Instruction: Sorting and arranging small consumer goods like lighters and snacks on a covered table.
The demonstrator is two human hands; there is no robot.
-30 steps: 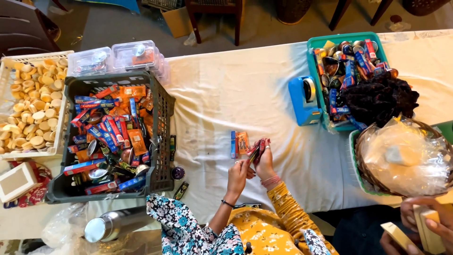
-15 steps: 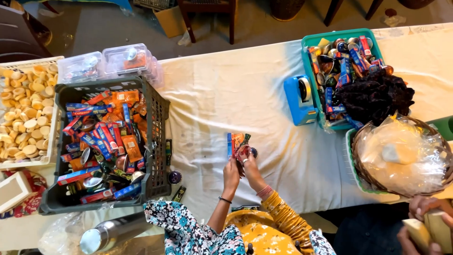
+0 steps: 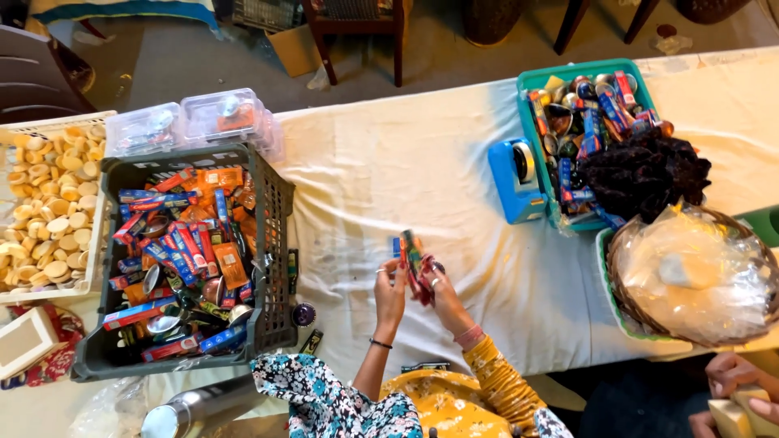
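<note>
Here, a dark plastic crate of packets (image 3: pixel 276 243) sits left on the white-clothed desk (image 3: pixel 422 170); left hand (image 3: pixel 390 294) and right hand (image 3: pixel 439 294), raised together, grasp small colourful flat packets (image 3: pixel 411 258) in their fingers.

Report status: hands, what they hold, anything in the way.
Left hand and right hand grip small packets above white tablecloth. Dark crate sits beside, apart.

— What sits along the left edge of the table (image 3: pixel 406 162)?

— A white tray of pale round pieces (image 3: pixel 49 211), then a dark crate (image 3: pixel 276 243) packed with orange and blue packets. Two clear lidded boxes (image 3: pixel 195 122) stand just behind it.

— And toward the right edge?

— A teal basket (image 3: pixel 535 81) of packets with a dark frizzy bundle (image 3: pixel 645 170) on top, a blue tape dispenser (image 3: pixel 515 178) touching it, and a wicker basket (image 3: pixel 633 300) holding clear plastic.
</note>
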